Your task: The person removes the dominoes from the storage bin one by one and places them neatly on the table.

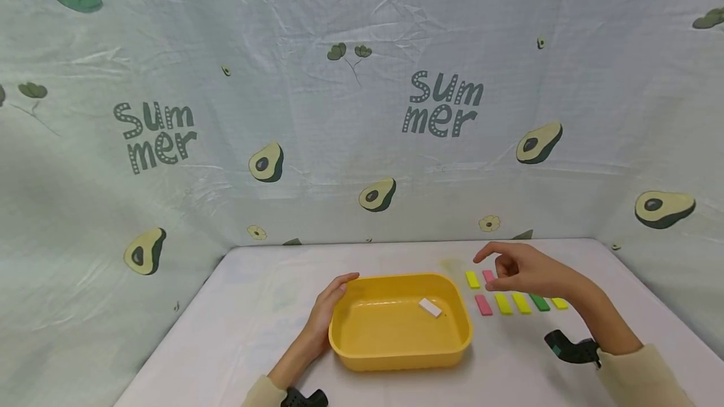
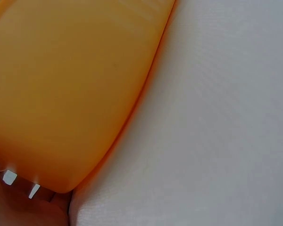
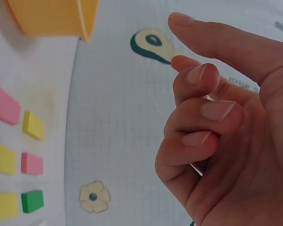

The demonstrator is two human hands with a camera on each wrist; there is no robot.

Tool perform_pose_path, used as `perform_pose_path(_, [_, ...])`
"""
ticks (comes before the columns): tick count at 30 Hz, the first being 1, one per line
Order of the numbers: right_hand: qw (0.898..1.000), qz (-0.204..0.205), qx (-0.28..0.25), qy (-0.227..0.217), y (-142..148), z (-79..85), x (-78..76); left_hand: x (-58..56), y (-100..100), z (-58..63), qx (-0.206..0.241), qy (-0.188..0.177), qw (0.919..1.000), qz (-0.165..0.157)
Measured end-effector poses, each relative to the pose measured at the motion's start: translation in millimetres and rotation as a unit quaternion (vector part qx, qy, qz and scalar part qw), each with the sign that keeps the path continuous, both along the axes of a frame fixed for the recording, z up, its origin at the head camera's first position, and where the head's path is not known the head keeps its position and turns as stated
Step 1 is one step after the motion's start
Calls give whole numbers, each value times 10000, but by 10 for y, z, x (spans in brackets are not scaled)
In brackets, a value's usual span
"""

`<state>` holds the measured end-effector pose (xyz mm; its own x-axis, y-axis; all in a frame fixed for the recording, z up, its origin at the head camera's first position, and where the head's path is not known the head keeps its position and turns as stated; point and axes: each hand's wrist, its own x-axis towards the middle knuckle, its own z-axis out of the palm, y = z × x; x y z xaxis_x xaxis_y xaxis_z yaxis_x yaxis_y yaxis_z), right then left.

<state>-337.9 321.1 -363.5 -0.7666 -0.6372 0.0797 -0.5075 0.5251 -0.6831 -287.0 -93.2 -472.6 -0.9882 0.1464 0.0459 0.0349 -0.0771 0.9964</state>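
A yellow plastic basin stands on the table. Its bottom carries one small white block. My left hand lies against the basin's left side, fingers reaching to the far left corner; in the left wrist view, parts of its fingers touch the basin's outer wall. Above the small coloured blocks hovers my right hand, holding nothing. Its thumb and forefinger are apart and the other fingers bent, as the right wrist view shows. Beneath it are a pink block, a yellow block and a green block.
Several coloured blocks lie in two rows right of the basin, among them a far yellow block. In the right wrist view, a green block stands in the far row. A patterned cloth hangs behind the white table.
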Motion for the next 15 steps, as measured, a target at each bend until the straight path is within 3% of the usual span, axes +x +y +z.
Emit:
perform_pose_path(4, [9997, 188, 108, 88, -152, -10, 9, 27, -23, 0, 28, -17, 10000, 15])
perform_pose_path(15, [9969, 674, 334, -244, -657, -3, -7, 58, -26, 37, -36, -60, 10000, -33])
